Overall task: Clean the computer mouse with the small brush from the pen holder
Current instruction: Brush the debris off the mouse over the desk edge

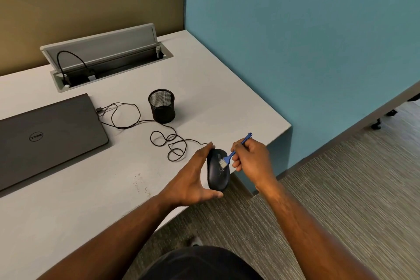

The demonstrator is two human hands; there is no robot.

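My left hand [193, 179] grips a dark wired computer mouse [217, 175], holding it up at the desk's front right edge with fingers at its far end and thumb at its near end. My right hand [252, 161] pinches a small blue brush [236, 150] by its handle. The brush's white bristles touch the top of the mouse near its scroll wheel. The black mesh pen holder [161, 105] stands upright farther back on the desk; nothing shows above its rim.
The mouse's thin black cable [141, 123] lies in loops between the mouse and a shut grey laptop [47, 138] at the left. A cable box with raised lid [102, 57] sits at the back of the white desk [91, 188]. A teal wall [295, 52] stands right.
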